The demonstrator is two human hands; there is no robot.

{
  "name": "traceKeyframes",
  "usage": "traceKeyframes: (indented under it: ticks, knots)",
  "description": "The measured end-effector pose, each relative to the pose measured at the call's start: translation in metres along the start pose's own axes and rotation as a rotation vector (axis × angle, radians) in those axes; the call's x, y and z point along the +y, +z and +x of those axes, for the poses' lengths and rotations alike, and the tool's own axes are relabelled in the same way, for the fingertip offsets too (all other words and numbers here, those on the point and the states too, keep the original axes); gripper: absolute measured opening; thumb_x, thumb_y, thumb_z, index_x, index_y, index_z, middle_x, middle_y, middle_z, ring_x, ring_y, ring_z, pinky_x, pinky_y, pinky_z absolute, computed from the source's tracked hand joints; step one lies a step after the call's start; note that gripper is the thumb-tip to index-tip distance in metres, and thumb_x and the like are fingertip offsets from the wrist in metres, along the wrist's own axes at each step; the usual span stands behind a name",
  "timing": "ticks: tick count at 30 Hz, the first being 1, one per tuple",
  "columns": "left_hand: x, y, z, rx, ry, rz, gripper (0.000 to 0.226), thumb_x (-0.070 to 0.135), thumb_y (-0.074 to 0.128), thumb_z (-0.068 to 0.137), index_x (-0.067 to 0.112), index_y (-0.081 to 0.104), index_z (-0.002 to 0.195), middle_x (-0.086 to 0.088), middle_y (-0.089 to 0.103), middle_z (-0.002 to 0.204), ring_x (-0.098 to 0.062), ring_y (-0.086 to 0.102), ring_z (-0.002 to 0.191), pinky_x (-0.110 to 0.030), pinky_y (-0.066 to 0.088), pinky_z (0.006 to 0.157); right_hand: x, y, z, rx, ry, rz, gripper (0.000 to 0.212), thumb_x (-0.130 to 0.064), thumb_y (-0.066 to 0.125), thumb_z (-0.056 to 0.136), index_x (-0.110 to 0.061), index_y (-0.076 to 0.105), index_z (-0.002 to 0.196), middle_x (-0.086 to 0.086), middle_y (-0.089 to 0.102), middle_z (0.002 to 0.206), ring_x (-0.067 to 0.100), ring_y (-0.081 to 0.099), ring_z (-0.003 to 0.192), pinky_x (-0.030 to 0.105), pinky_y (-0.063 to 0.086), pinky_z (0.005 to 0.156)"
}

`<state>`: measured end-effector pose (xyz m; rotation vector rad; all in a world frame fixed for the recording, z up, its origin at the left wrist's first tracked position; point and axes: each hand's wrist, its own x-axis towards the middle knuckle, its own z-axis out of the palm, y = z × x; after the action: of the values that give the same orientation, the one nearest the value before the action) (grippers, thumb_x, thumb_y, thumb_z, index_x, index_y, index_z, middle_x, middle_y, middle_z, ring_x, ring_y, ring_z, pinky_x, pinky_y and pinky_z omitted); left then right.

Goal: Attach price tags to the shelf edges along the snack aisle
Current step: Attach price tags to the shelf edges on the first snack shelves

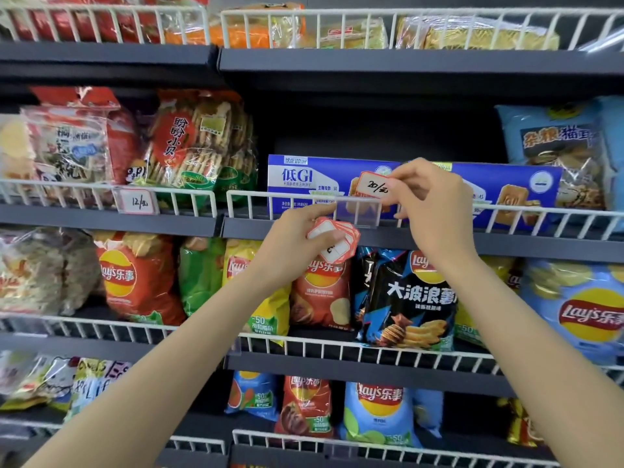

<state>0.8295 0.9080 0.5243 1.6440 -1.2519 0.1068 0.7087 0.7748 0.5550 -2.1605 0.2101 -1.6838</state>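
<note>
My right hand [435, 204] pinches a red-bordered price tag [373, 186] with handwriting on it, held just above a clear plastic tag holder [358, 212] clipped to the white wire rail [270, 196] of the middle shelf. My left hand [297, 241] grips a small stack of blank red-bordered tags [337, 239] and its fingertips touch the rail beside the holder. Behind the rail lie blue biscuit boxes [304, 179]. Further left, a filled tag holder [136, 201] hangs on the neighbouring rail.
Bags of rice crackers [199, 143] fill the middle shelf at left and a blue snack bag [560, 150] at right. Crisp bags [408, 298] stand on the shelf below, more on the lowest shelf. The top shelf holds noodle packs [472, 35].
</note>
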Motion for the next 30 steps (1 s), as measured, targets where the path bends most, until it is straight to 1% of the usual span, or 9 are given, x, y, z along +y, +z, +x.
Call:
traceKeyframes:
  ticks: [2,4,7,10,13,18,24,27,30]
  knots:
    - [-0.004,-0.004,-0.002,-0.022,0.004,0.023,0.048,0.024,0.063,0.087,0.029,0.048,0.132,-0.009,0.068,0.114,-0.025,0.064,0.103,-0.047,0.051,0.092,-0.001,0.001,0.001,-0.065,0.02,0.041,0.005,-0.013,0.056,0.092,-0.014,0.06,0.089,-0.007,0.064,0.079,-0.001,0.066,0.073,0.013,0.052,0.052]
    - [-0.007,-0.006,-0.005,-0.092,-0.007,0.048,0.046,0.024,0.063,0.086,0.039,0.044,0.125,-0.016,0.07,0.097,-0.039,0.065,0.089,-0.053,0.053,0.083,-0.002,0.003,0.002,-0.108,0.025,0.054,0.006,-0.012,0.056,0.091,-0.014,0.06,0.088,-0.012,0.063,0.076,0.0,0.067,0.071,0.012,0.05,0.05]
    - [-0.005,-0.009,-0.005,-0.149,-0.022,0.07,0.044,0.024,0.063,0.087,0.04,0.04,0.12,-0.022,0.068,0.087,-0.042,0.065,0.081,-0.053,0.054,0.079,-0.002,0.006,0.004,-0.124,-0.015,-0.047,0.007,-0.016,0.057,0.091,-0.019,0.06,0.086,-0.018,0.06,0.072,0.0,0.065,0.069,0.011,0.047,0.05]
    - [-0.004,-0.012,-0.003,-0.158,-0.031,0.079,0.043,0.022,0.062,0.088,0.038,0.041,0.122,-0.008,0.067,0.088,-0.034,0.066,0.082,-0.045,0.056,0.076,0.0,0.008,0.008,-0.105,-0.075,-0.148,0.008,-0.019,0.057,0.091,-0.017,0.064,0.087,-0.013,0.061,0.072,0.004,0.062,0.073,0.019,0.048,0.057]
    - [-0.002,-0.014,-0.003,-0.163,-0.029,0.091,0.044,0.022,0.061,0.09,0.037,0.041,0.125,0.006,0.062,0.086,-0.03,0.065,0.084,-0.029,0.052,0.062,0.005,0.009,0.012,-0.136,-0.117,-0.267,0.008,-0.021,0.06,0.089,-0.019,0.068,0.088,-0.01,0.059,0.084,0.007,0.057,0.08,0.019,0.046,0.063]
    - [-0.003,-0.012,-0.003,-0.171,-0.043,0.066,0.046,0.023,0.061,0.089,0.041,0.039,0.125,-0.001,0.063,0.113,-0.022,0.067,0.091,-0.044,0.058,0.078,0.011,0.009,0.004,-0.155,-0.138,-0.392,0.015,-0.022,0.057,0.091,-0.017,0.069,0.099,0.001,0.065,0.1,0.017,0.058,0.096,0.032,0.051,0.071]
    - [-0.003,-0.011,-0.002,-0.169,-0.062,0.044,0.046,0.023,0.061,0.09,0.04,0.038,0.126,-0.005,0.064,0.114,-0.02,0.067,0.092,-0.038,0.059,0.077,0.008,0.01,-0.008,-0.144,-0.235,-0.513,0.015,-0.02,0.051,0.095,-0.015,0.063,0.103,0.003,0.067,0.1,0.021,0.06,0.094,0.032,0.05,0.061]
    - [-0.003,-0.011,-0.002,-0.171,-0.066,0.035,0.046,0.023,0.06,0.09,0.041,0.038,0.126,-0.004,0.063,0.115,-0.019,0.066,0.093,-0.033,0.059,0.073,0.006,0.008,-0.009,-0.166,-0.27,-0.563,0.016,-0.021,0.051,0.095,-0.014,0.062,0.102,0.005,0.065,0.099,0.021,0.059,0.093,0.033,0.051,0.061]
    - [-0.003,-0.011,-0.002,-0.169,-0.066,0.027,0.045,0.022,0.06,0.09,0.042,0.039,0.125,-0.004,0.062,0.118,-0.019,0.066,0.094,-0.036,0.059,0.077,0.007,0.009,-0.01,-0.145,-0.246,-0.558,0.018,-0.022,0.051,0.095,-0.013,0.063,0.104,0.004,0.064,0.101,0.019,0.057,0.095,0.029,0.048,0.062]
